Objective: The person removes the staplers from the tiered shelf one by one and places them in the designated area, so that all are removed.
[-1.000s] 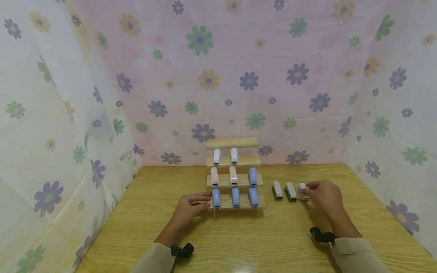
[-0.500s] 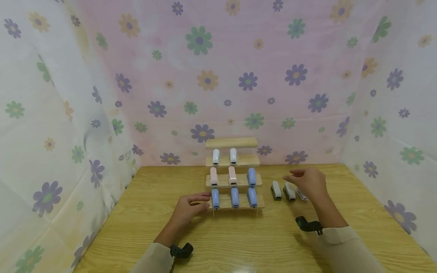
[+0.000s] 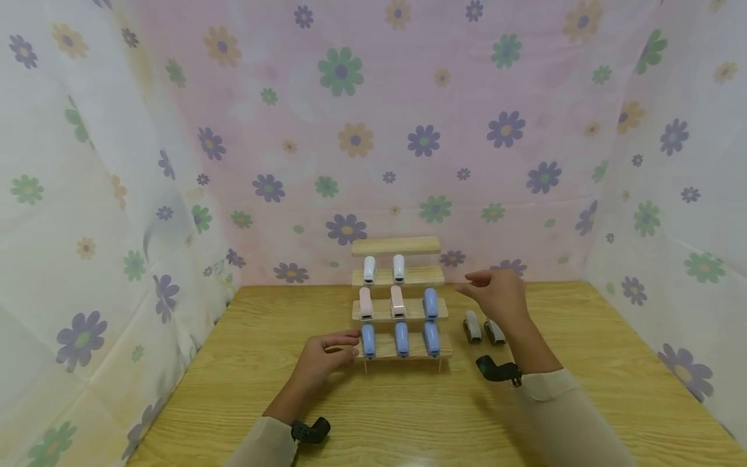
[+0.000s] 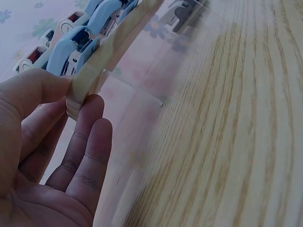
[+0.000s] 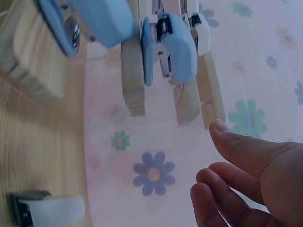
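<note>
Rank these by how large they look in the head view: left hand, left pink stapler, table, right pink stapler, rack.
1. Table
2. Rack
3. Left hand
4. Left pink stapler and right pink stapler: they look alike, so I leave these two unranked.

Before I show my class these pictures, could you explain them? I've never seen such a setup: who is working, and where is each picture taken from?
No robot here: a person works with two bare hands. The wide picture comes from a camera on the head, looking forward and down; the two close-ups come from small black cameras worn on the wrists. On the wooden table is a tiered stand holding blue staplers, pink staplers and white staplers. Beside it, two pale staplers show on the table. The left hand grips the end of the bottom shelf. The right hand hovers by the stand's right side, with nothing visible between thumb and fingers.
</note>
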Motion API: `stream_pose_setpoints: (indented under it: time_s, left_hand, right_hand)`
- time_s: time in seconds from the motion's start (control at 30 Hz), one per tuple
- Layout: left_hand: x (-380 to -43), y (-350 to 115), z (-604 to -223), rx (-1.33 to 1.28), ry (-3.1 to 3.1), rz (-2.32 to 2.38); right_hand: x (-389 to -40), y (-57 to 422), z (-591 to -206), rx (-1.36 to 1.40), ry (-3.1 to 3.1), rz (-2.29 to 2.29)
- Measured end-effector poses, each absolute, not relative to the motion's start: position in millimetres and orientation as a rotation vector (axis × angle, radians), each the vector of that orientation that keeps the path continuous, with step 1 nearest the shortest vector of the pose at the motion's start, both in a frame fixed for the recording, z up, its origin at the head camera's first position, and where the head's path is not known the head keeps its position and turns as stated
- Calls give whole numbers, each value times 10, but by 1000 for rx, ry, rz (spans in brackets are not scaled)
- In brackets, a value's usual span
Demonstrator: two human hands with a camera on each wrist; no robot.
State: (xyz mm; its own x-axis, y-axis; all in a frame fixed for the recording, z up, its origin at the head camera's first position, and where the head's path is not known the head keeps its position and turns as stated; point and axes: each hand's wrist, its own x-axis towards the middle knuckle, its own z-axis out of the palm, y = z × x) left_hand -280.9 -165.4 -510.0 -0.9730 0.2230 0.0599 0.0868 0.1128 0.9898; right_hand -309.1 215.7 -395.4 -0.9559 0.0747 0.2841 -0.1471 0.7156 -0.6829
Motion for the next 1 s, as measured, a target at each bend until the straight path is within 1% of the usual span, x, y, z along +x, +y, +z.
stream_pose_setpoints:
  time_s: [0.33,0.67,1.0]
  left_hand:
    - [-2813,-1657,-5089,317,2270,2000]
    - [-2827,-1655,-5103,313,2254,2001]
    - [-2826,-1657,-5106,323,2289,1974]
  right_hand:
    - [-3173,1800,-3785,183,-2603,1151]
    - [-3257,1495,-3707,209,-2578,1173]
    - [-3295,1225,-3612,165,-2630,1197]
